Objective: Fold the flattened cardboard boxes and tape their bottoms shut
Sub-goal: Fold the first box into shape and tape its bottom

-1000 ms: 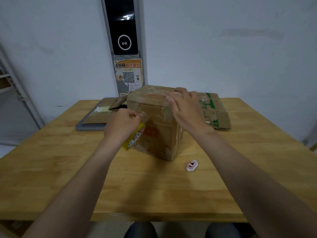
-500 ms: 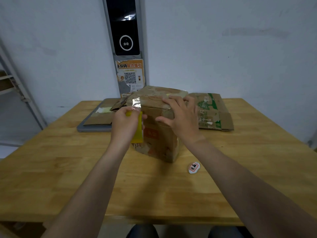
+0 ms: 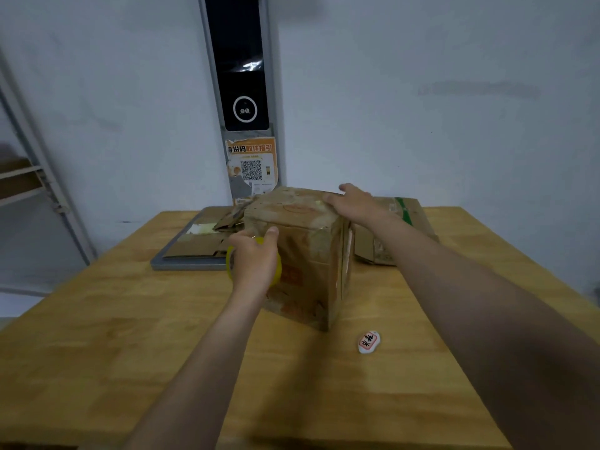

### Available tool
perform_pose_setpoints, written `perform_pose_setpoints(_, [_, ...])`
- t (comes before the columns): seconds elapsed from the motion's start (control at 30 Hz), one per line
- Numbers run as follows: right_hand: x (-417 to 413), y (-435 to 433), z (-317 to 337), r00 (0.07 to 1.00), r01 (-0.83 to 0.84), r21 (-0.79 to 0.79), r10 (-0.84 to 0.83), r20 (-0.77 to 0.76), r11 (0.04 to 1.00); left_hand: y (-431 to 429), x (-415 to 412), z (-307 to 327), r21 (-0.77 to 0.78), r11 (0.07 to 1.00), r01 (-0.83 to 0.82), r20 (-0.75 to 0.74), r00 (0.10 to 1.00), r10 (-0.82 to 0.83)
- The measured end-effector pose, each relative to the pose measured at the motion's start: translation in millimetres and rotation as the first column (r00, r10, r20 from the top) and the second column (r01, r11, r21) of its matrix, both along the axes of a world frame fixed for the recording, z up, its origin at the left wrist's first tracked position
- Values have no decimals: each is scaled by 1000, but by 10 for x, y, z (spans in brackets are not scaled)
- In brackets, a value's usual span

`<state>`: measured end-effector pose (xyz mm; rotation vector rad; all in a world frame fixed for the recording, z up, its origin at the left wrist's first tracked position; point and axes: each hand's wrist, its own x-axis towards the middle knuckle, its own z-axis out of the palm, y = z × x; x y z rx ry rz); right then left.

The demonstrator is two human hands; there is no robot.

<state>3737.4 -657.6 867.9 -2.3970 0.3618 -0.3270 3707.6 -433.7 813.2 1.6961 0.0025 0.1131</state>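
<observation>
Cardboard, brown and worn: we see one folded box (image 3: pixel 305 254) standing on the wooden table (image 3: pixel 130 352), its orange print blurred. Our left hand (image 3: pixel 256 259) grips one yellow tape roll (image 3: pixel 230 263) at its near face; our right hand (image 3: pixel 354 203) lies flat-fingered on its top. One flattened box (image 3: pixel 412 219), green-striped, lies behind at right; flattened cardboard (image 3: pixel 194 246) lies on one grey tray (image 3: pixel 181 265) at left. One white tag (image 3: pixel 369 342) bears red characters we cannot read; one orange poster (image 3: pixel 252 164) shows a QR code.

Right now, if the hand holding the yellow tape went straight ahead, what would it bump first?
The left hand, gripping the yellow tape roll, points at the cardboard box. It would probably hit the box's near side first; the thumb looks almost touching, though depth is unclear.
</observation>
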Motion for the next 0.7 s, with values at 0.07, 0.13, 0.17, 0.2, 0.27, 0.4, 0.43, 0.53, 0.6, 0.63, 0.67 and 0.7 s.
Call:
perform_pose_setpoints(0.07, [-40, 15, 3, 998, -35, 9, 34, 47, 999, 43, 22, -20, 1, 1000, -25, 15, 1000, 25])
perform_pose_setpoints(0.13, [-155, 40, 24, 997, -61, -18, 62, 53, 998, 133, 72, -30, 16, 998, -64, 51, 997, 63])
perform_pose_setpoints(0.17, [-233, 55, 47, 997, -80, 4, 80, 6, 997, 187, 86, -9, 24, 998, -64, 56, 996, 63])
perform_pose_setpoints(0.2, [-323, 85, 76, 993, -100, 45, 102, -51, 994, 236, 102, 20, 21, 998, -52, 47, 998, 51])
perform_pose_setpoints(0.27, [-499, 172, 139, 986, -120, 40, 124, -108, 992, 305, 103, 102, 4, 1000, -12, 10, 1000, 12])
perform_pose_setpoints(0.4, [-817, 340, 252, 995, -79, -56, 82, 62, 995, 383, 47, 240, 20, 1000, 12, 122, 992, -14])
perform_pose_setpoints(0.43, [-895, 352, 250, 990, -72, -12, 73, 121, 997, 407, 15, 255, 7, 1000, 25, 159, 987, -26])
perform_pose_setpoints(0.53, [-1149, 401, 138, 973, -68, 149, 32, 230, 987, 500, -21, 229, 2, 997, 82, 214, 973, -80])
perform_pose_setpoints(0.6, [-1225, 401, -35, 971, -66, 292, -6, 240, 954, 572, 0, 187, -13, 997, 76, 161, 984, -73])
perform_pose_setpoints(0.63, [-1257, 407, -115, 978, -53, 389, -31, 207, 920, 606, -7, 176, -51, 997, 63, 85, 995, -58])
perform_pose_setpoints(0.67, [-1287, 417, -182, 986, -36, 488, -49, 161, 872, 645, -4, 148, -87, 995, 48, -18, 999, -50])
perform_pose_setpoints(0.7, [-1299, 418, -236, 991, -19, 559, -60, 121, 829, 684, -34, 127, -99, 994, 39, -105, 993, -50])
